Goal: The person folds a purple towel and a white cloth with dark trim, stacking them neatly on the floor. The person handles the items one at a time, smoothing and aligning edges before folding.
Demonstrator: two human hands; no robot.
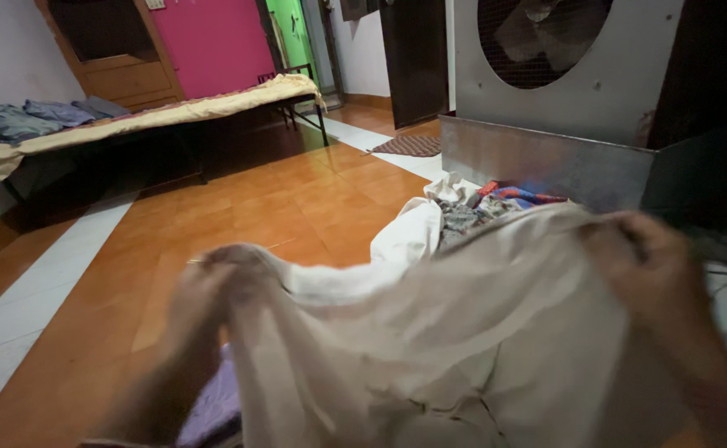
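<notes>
Left hand and right hand both blurred, each gripping top edge of cream cloth, held spread between them, near and centre. Cloth hangs down over purple fabric at near left. Pile of clothes just behind cloth on orange tiled floor. Metal cooler far right. Cot far left along wall.

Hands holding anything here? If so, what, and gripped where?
Both hold one large cream cloth garment. The left hand bunches its upper edge on the left, the right hand grips the upper edge on the right; the rest hangs between them. Motion blur hides finger detail.
</notes>
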